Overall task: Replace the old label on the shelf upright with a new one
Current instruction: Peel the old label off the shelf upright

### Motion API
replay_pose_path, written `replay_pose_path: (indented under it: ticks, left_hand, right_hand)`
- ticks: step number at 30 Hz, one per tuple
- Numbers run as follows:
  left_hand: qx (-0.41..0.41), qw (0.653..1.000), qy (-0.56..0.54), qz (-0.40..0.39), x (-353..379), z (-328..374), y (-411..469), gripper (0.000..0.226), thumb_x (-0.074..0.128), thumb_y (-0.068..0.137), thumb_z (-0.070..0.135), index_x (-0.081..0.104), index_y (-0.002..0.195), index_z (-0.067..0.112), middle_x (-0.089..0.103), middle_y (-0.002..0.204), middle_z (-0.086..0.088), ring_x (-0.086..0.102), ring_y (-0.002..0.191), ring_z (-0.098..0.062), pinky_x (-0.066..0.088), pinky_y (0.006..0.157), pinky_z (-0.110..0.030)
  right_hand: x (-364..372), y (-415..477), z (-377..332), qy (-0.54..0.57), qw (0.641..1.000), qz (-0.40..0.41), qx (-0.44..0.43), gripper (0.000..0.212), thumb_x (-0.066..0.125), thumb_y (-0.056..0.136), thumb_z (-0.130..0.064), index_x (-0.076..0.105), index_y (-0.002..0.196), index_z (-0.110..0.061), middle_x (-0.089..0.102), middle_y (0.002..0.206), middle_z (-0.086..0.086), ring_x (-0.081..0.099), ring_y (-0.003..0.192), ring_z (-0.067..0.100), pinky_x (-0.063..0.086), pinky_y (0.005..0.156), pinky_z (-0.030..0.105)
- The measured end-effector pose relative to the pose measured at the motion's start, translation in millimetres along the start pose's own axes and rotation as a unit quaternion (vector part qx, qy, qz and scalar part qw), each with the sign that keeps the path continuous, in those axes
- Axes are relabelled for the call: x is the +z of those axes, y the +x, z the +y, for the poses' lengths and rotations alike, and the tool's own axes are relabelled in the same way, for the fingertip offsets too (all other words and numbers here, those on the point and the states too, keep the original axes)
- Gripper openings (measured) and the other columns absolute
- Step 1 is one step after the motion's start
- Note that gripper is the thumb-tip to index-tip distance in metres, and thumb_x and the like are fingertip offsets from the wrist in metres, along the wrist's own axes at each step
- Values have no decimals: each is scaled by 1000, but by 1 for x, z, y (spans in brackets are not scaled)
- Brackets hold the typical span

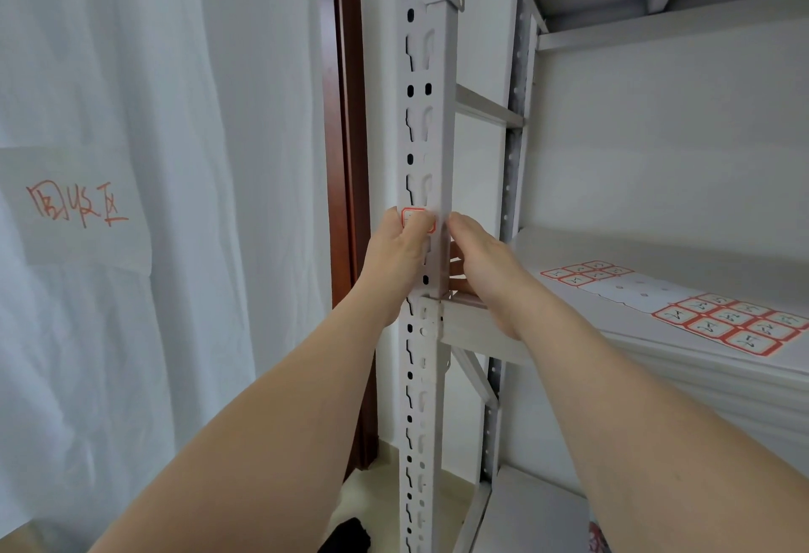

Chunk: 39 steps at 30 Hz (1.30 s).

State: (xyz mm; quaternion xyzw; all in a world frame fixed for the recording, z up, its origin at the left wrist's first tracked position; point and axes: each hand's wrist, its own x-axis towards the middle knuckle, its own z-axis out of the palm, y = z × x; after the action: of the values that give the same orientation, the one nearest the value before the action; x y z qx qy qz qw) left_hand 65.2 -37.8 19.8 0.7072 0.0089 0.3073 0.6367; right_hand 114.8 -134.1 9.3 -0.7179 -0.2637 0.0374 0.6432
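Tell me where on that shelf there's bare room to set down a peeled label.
The shelf is bare behind the label sheet, up to the back wall, and on the strip at the front edge. On the sheet itself, a blank patch lies between the two sticker blocks. The corner by the upright is crowded by both hands.

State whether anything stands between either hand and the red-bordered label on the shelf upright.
Nothing visible does. The left hand already has its thumb pressed on the label on the upright, and the right hand touches the upright's edge beside it.
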Motion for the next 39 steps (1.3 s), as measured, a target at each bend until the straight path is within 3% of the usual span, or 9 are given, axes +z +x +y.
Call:
replay_pose_path:
  ticks: [5,10,15,19,23,31,39]
  left_hand:
    - [23,999,41,-4,-1,-6,4,15,50,92,30,47,89,16,45,71,6,41,61,-9,35,59,-22]
    - [43,997,60,3,-2,-11,9,18,49,92,30,44,82,17,43,69,4,39,60,-11,34,57,-23]
    - [61,996,69,4,-3,-12,11,21,48,87,32,39,73,19,40,65,5,34,54,-10,31,47,-17]
    - [54,996,71,-1,-5,-12,12,16,47,89,30,44,81,17,43,67,5,36,57,-9,31,54,-22]
    - [43,998,44,-24,-5,-12,11,24,48,83,39,43,84,16,40,62,7,34,45,-1,31,45,-13]
    - [81,995,50,-8,-3,-17,15,25,47,85,32,34,67,21,35,54,10,30,41,-4,28,40,-13]
    - [69,996,55,15,-1,-15,13,15,46,91,27,42,80,18,40,67,5,34,58,-12,33,47,-18]
  right_hand:
    - [-1,1,2,0,1000,-4,2,41,30,91,-54,58,112,-33,65,113,-2,60,108,22,45,101,49]
    - [-1,1,0,-5,1000,-5,3,43,30,91,-54,57,116,-33,63,118,-2,58,112,23,44,102,49]
    - [0,1,0,-11,1000,3,1,42,31,90,-53,59,106,-27,62,116,12,59,107,31,46,100,48]
    - [0,0,0,-2,1000,1,2,40,30,92,-52,60,109,-30,65,110,1,59,108,24,45,101,48]
    - [-1,1,1,-1,1000,-1,7,44,30,91,-55,57,116,-32,64,115,-1,59,110,22,44,103,47]
    - [-1,2,2,-1,1000,1,3,48,29,92,-55,56,123,-30,61,121,-1,56,115,22,42,104,48]
    - [0,1,0,0,1000,1,0,49,29,92,-55,54,126,-30,59,128,1,54,121,24,41,106,49]
